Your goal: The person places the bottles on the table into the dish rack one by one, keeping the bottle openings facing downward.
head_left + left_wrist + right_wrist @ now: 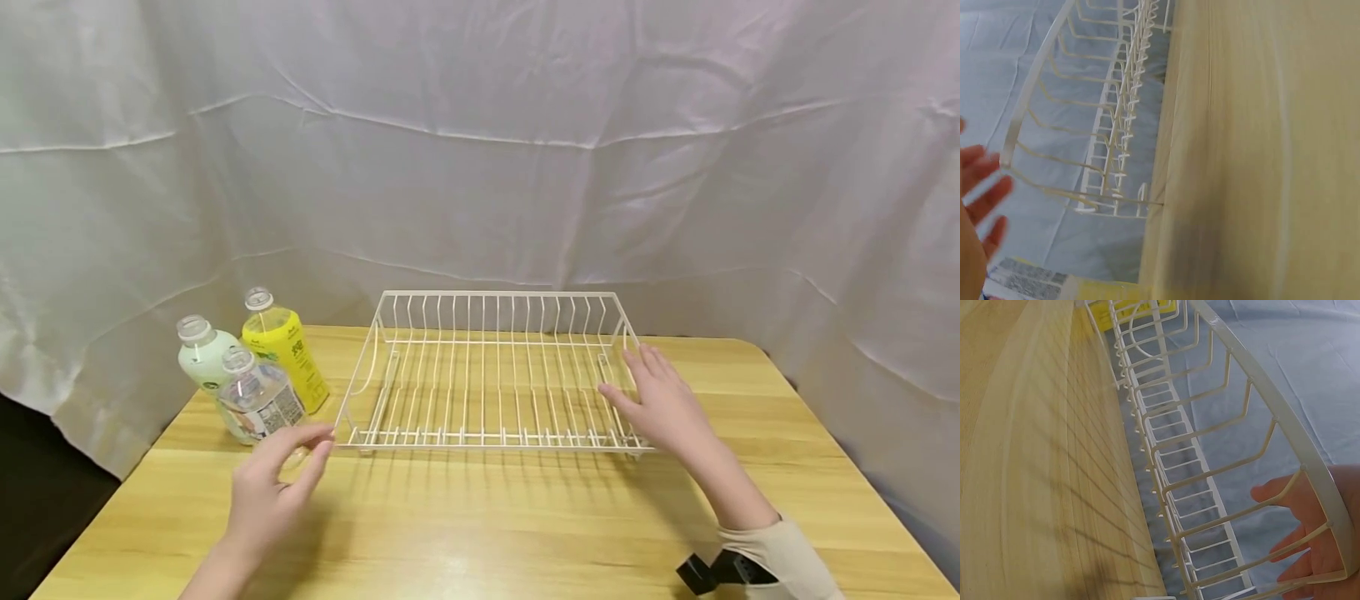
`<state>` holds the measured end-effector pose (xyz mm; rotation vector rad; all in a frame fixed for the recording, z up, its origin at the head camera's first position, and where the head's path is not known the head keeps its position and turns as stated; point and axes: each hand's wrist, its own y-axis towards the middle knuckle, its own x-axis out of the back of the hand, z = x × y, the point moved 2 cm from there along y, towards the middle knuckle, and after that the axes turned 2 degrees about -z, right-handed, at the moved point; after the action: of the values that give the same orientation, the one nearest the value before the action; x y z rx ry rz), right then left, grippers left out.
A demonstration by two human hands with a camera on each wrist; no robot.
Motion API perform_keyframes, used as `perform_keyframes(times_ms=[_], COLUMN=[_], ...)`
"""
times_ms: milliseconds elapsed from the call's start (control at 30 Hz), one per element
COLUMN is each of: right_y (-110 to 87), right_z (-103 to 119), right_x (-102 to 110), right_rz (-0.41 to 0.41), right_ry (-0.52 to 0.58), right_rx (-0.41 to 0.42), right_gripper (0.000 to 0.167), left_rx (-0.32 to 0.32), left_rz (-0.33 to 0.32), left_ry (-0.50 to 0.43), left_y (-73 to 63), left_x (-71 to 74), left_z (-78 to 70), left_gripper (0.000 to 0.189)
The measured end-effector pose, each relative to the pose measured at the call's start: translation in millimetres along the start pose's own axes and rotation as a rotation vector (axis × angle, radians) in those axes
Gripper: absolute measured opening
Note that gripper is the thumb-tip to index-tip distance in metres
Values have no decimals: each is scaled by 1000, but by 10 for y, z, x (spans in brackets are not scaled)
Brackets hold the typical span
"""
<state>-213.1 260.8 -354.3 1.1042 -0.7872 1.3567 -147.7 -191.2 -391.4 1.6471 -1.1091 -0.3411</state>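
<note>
A white wire dish rack (483,446) is standing in the middle of the wooden worktop (480,533), its long side facing the person and its thin wires casting striped shadows on the wood. The left hand (273,483) is hovering at the rack's near left corner, thumb and forefinger reaching toward it; in the left wrist view its fingers are blurring a little but are showing apart, and whether a fingertip is touching the rail is staying unclear. The right hand (663,400) is lying along the rack's right end, thumb and fingers spreading apart; in the right wrist view they are showing through the wires, and contact with the rail is hard to tell.

To the left of the rack, three bottles are standing close together: a pale green bottle (204,358), a yellow-wrapped bottle (281,337) nearest the rack, and a clear labelled bottle (258,400) in front, which the left hand is partly covering in the head view. A beige sleeve (795,554) is covering the right forearm, with a black device (720,571) sitting at the cuff. Pale creased fabric (480,183) is hanging behind the worktop.
</note>
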Motion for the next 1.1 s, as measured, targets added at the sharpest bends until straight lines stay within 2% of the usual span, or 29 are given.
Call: perform_keyframes(times_ms=[67, 133, 267, 367, 467, 533, 600, 767, 833, 900, 1100], right_y=[6, 10, 23, 33, 39, 38, 32, 23, 21, 19, 26], right_z=[2, 1, -9, -18, -24, -31, -37, -41, -40, -41, -44], right_x=[-6, -12, -10, -11, -17, -23, -31, -26, -23, -20, -17], right_rz=[-1, -2, -3, -2, 1, 6, 10, 13, 14, 16, 16], right_ry=[0, -2, -2, -2, 1, 5, 7, 13, 18, 20, 21], right_rx=[1, 6, 10, 14, 17, 14, 10, 8, 7, 6, 10], right_gripper=[81, 81, 82, 83, 83, 84, 85, 83, 82, 82, 85], left_rx=[-27, -40, 17, 101, 193, 251, 336, 598, 677, 726, 773], left_rz=[-155, -309, -546, -647, -681, -670, -639, -481, -399, -311, 16], left_ry=[-65, -120, -177, -176, -163, -153, -125, 12, 68, 138, 402], left_y=[-1, 12, 63, 83, 55, 26, -31, -136, -143, -140, -126], left_x=[44, 91, 202, 291, 363, 397, 425, 472, 472, 460, 411], left_z=[13, 20, 39, 110, 222, 273, 362, 617, 664, 679, 656], left_gripper=[10, 17, 18, 14, 7, 8, 17, 40, 46, 49, 75])
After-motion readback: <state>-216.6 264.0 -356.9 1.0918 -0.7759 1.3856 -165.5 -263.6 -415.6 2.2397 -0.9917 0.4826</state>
